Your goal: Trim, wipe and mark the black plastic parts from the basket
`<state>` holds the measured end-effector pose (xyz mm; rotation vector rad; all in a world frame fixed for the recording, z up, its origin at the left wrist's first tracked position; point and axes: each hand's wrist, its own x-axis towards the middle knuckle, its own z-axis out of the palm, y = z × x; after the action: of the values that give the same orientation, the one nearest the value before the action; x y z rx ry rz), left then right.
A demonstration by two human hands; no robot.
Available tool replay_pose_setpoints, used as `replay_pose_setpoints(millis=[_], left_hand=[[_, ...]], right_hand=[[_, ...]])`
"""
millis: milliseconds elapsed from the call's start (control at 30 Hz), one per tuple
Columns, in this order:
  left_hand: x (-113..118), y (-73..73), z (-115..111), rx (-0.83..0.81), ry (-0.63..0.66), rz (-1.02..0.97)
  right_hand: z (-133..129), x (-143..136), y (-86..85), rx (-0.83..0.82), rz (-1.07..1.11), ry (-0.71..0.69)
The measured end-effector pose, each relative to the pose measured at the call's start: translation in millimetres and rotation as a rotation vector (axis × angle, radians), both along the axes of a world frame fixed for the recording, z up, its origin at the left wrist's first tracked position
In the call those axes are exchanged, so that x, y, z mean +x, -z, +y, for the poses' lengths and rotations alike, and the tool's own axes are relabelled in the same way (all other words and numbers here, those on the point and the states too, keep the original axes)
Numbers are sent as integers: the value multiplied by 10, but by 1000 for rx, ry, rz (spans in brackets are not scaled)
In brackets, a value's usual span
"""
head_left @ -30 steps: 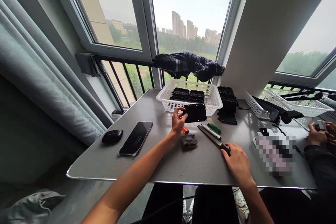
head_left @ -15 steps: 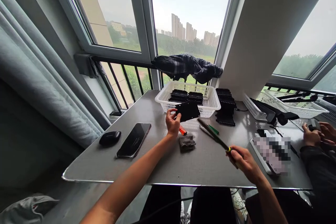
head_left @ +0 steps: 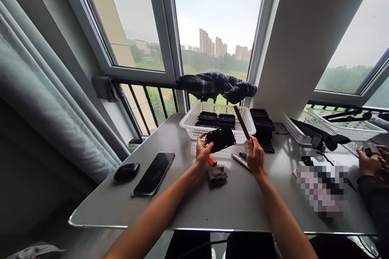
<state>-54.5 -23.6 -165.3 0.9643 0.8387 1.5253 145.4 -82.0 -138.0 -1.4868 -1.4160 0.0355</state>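
Note:
My left hand (head_left: 203,150) grips the left edge of a flat black plate (head_left: 221,139) with small holes along its edges, held up over the table. My right hand (head_left: 255,155) is closed round the handle of a flat file (head_left: 241,122), whose blade points up and away to the left. The blade stands just right of the plate, apart from it. Below the hands lie an orange-red object (head_left: 212,160), a crumpled dark grey cloth (head_left: 217,177), a white marker pen (head_left: 241,162) and a green item (head_left: 243,155).
A white plastic basket (head_left: 186,126) holds stacked black plates; more black plates (head_left: 263,129) are piled beside it. A phone (head_left: 154,174) and a black mouse-like object (head_left: 127,172) lie left. At right are further baskets (head_left: 299,131) and another person's hands (head_left: 369,160).
My right hand has moved left and up, turning the file from lying slanted over the table to pointing upward near the plate. The plate has tilted slightly in my left hand.

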Motion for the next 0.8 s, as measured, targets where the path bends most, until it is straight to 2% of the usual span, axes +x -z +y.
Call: replay_pose_setpoints(millis=[67,167,433,633,800], left_hand=[[8,10,4,-20,47,-11],[28,26,-15,-56,94,-2],[51,21,-55,-51,165,9],[71,28,-59,-34,189,-19],[83,51,-44,36,118,56]], right_hand=[[-49,-28,89,-10,-20,-5],[-88,-31,134,-24,-56,-15],[-1,-26,276,17,-51,-46],[-45,-19,205,25,10,-34],[-105,-29,135,-50,-10,-40]])
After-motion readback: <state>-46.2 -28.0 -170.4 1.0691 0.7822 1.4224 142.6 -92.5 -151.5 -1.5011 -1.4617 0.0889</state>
